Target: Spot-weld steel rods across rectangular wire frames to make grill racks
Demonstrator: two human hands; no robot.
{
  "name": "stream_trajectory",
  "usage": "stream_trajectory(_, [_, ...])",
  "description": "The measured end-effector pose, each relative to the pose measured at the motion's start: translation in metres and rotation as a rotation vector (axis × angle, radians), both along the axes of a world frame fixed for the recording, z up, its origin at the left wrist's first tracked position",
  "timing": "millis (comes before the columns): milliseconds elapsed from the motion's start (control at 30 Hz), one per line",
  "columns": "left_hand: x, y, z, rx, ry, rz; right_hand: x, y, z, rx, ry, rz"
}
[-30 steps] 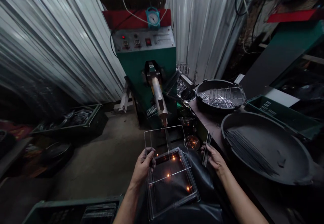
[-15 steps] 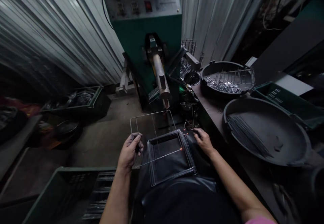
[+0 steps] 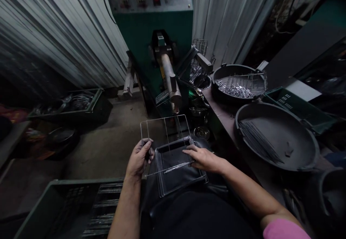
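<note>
My left hand (image 3: 140, 157) grips the near left edge of a thin rectangular wire frame (image 3: 164, 138) with a few cross wires. The frame is held out under the metal tip of a green welding machine (image 3: 171, 86). My right hand (image 3: 203, 157) lies across the frame's near right side, fingers pinched on a short wire rod (image 3: 177, 167). Beneath the frame, a stack of similar wire frames (image 3: 180, 172) rests on my black-aproned lap.
A large dark round pan (image 3: 281, 138) with several straight wires sits at the right. A second pan (image 3: 238, 84) behind it holds wire pieces. Green crates stand at the lower left (image 3: 65, 206), far left (image 3: 72, 106) and right (image 3: 294, 104). Corrugated metal walls surround the machine.
Sparks at the frame have died out. My right hand moved in from the right side onto the frame. The frame shifted slightly left, and the view tilted down.
</note>
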State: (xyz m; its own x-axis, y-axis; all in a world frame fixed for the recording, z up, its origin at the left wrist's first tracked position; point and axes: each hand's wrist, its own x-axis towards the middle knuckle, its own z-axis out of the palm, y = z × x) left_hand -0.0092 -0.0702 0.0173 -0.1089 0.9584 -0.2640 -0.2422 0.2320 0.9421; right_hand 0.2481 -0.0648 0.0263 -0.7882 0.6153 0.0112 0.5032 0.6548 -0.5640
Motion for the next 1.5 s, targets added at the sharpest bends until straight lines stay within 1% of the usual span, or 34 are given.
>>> stream_trajectory(300, [-0.002, 0.003, -0.01, -0.013, -0.011, -0.005, -0.006, -0.001, 0.003, -0.005, -0.007, -0.015])
stream_trajectory(500, [0.0, 0.005, -0.009, -0.02, -0.023, 0.01, -0.007, 0.001, 0.013, -0.029, -0.08, -0.023])
stream_trajectory(900, [0.002, 0.011, -0.011, -0.001, -0.015, 0.017, -0.009, 0.008, 0.021, 0.002, -0.156, -0.026])
stream_trajectory(1200, [0.0, 0.012, -0.022, 0.012, -0.02, 0.0, -0.01, 0.008, 0.015, 0.062, -0.212, -0.043])
stream_trajectory(1500, [0.0, 0.015, -0.022, 0.021, -0.005, -0.011, -0.011, 0.008, 0.017, 0.106, -0.264, -0.036])
